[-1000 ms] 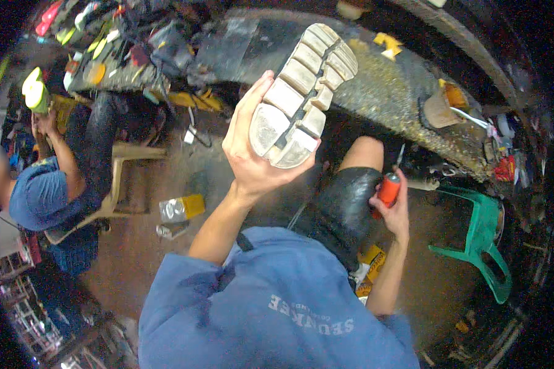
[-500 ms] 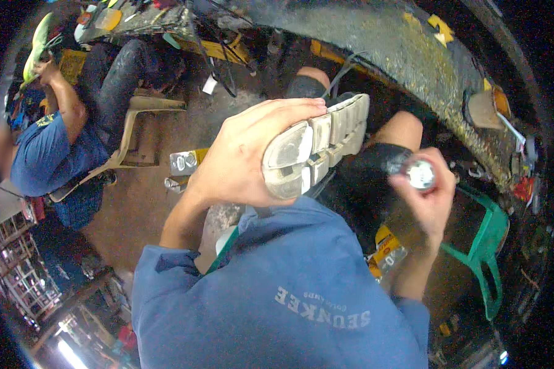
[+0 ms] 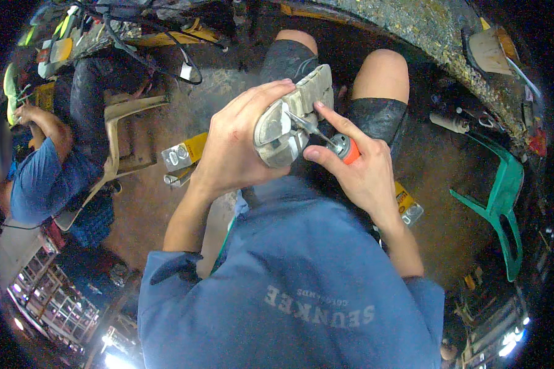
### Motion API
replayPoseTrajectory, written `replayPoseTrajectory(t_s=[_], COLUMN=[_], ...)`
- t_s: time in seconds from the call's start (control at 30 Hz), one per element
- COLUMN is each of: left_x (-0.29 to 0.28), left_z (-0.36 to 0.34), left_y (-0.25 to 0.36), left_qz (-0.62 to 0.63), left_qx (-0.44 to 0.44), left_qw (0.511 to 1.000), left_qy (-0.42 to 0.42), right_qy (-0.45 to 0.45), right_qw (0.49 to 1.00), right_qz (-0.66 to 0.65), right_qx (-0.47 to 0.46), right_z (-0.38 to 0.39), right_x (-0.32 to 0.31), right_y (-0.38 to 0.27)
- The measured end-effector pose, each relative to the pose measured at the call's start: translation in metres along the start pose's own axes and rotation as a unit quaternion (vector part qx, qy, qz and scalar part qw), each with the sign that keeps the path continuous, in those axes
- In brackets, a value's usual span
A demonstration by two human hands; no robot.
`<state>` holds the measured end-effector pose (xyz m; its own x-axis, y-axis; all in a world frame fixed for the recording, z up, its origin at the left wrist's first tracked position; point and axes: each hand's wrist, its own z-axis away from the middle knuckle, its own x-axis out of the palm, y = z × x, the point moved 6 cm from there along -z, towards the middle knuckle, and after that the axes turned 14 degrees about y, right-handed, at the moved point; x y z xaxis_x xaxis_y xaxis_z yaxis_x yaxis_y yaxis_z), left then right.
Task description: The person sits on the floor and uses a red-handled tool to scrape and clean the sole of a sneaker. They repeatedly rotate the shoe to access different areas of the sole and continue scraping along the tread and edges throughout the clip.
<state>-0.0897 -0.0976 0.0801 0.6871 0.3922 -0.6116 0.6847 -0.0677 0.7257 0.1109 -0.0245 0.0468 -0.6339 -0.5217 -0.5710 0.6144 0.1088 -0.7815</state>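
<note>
While a co-worker (image 3: 49, 178) in blue sits on a beige chair (image 3: 112, 126) at left, a person grips a shoe (image 3: 303, 99), pale sole up, off the near edge of a stained, crusted surface (image 3: 412, 31). The left hand (image 3: 231, 141) has its fingers curled firmly around the shoe's heel and side; the right hand (image 3: 368, 166) closes on an orange-handled tool (image 3: 352, 151), index finger stretched toward the tread. A grimy bucket (image 3: 489, 50) stands near the surface's right end. On the brown floor (image 3: 141, 215) lie yellow-and-clear packages (image 3: 188, 152); a green plastic chair (image 3: 506, 184) stands below the surface's right corner.

The surface's far edge is cut off at the top, and dark clutter beyond its right end is hard to make out. The shoe's upper is mostly hidden, as are the right hand's lower fingers. Whether the tool's metal tip presses into a groove or only rests on the sole cannot be told. Glare blurs the rack (image 3: 55, 298) at lower left.
</note>
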Motion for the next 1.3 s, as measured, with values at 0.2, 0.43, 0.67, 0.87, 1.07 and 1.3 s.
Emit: replayPoseTrajectory(t_s=[0.2, 0.43, 0.67, 0.87, 1.07, 1.3], left_x=[0.002, 0.004, 0.001, 0.002, 0.002, 0.005], left_z=[-0.003, -0.002, -0.001, -0.001, -0.002, 0.001], left_y=[-0.005, -0.008, -0.009, -0.009, -0.009, -0.013], left_qz=[0.012, 0.012, 0.021, 0.015, 0.015, 0.004], left_qx=[-0.015, -0.016, -0.009, -0.018, -0.012, -0.035], left_qw=[1.0, 1.0, 1.0, 1.0, 1.0, 0.999], left_qy=[-0.01, -0.01, -0.004, -0.004, 0.002, -0.025], right_qy=[0.02, 0.046, 0.041, 0.044, 0.05, 0.055], right_qw=[1.0, 0.999, 0.998, 0.999, 0.997, 0.997], right_qz=[-0.015, 0.006, 0.029, 0.029, 0.029, 0.024], right_qx=[0.009, 0.019, 0.021, -0.011, -0.054, -0.041], right_z=[-0.004, -0.006, -0.004, -0.003, 0.0, -0.002], right_x=[0.006, 0.008, 0.009, 0.013, 0.015, 0.015], right_y=[0.005, 0.003, -0.003, 0.0, -0.001, -0.002])
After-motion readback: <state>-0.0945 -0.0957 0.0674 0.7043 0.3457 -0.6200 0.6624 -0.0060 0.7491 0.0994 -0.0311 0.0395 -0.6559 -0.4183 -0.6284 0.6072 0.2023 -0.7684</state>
